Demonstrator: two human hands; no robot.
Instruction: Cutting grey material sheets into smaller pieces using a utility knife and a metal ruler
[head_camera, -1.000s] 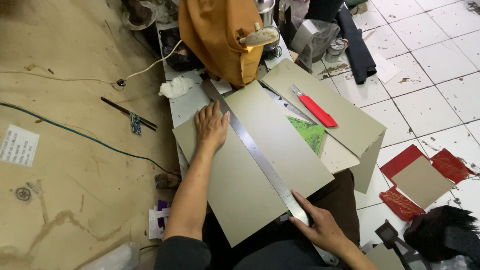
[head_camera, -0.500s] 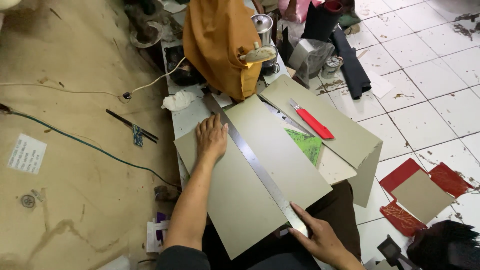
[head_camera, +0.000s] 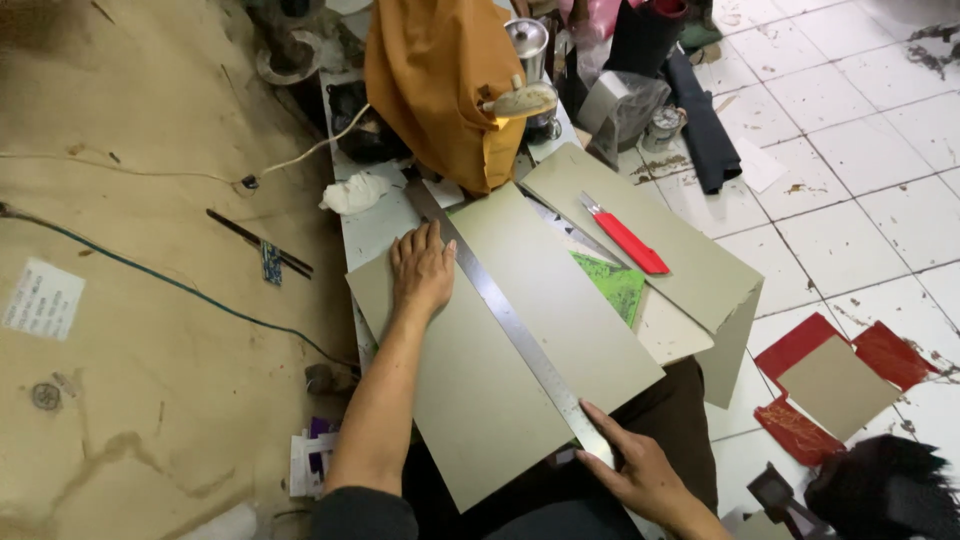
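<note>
On the far left, a tan floor covering (head_camera: 150, 400) carries a thin dark cable (head_camera: 180, 285) and a pale paper label (head_camera: 42, 297). Right of that stands the narrow pale surface (head_camera: 365, 235), with a crumpled white rag (head_camera: 355, 192) near its upper edge. A large grey-green board (head_camera: 520, 350) lies tilted across the surface and over the person's lap. The left hand (head_camera: 422, 270) rests flat on the board's upper left part, fingers spread and palm down, gripping nothing; its fingertips lie just beside the long steel ruler (head_camera: 500, 315). The ruler runs slantwise down the board from the upper left to the lower right. At its lower end the right hand (head_camera: 640, 470) presses on the ruler's tip, fingers laid over it near the board's bottom edge. The two hands are well apart, one at each end of the ruler's span. Above the board sits an orange cloth bag (head_camera: 440, 90). Further right, a green cutting mat (head_camera: 612, 283) peeks out between boards, and a red utility knife (head_camera: 625, 238) lies on a second grey board (head_camera: 680, 250). On the white tiled floor (head_camera: 850, 150) at right lie red pieces (head_camera: 800, 345) around a small grey card (head_camera: 838, 385).
</note>
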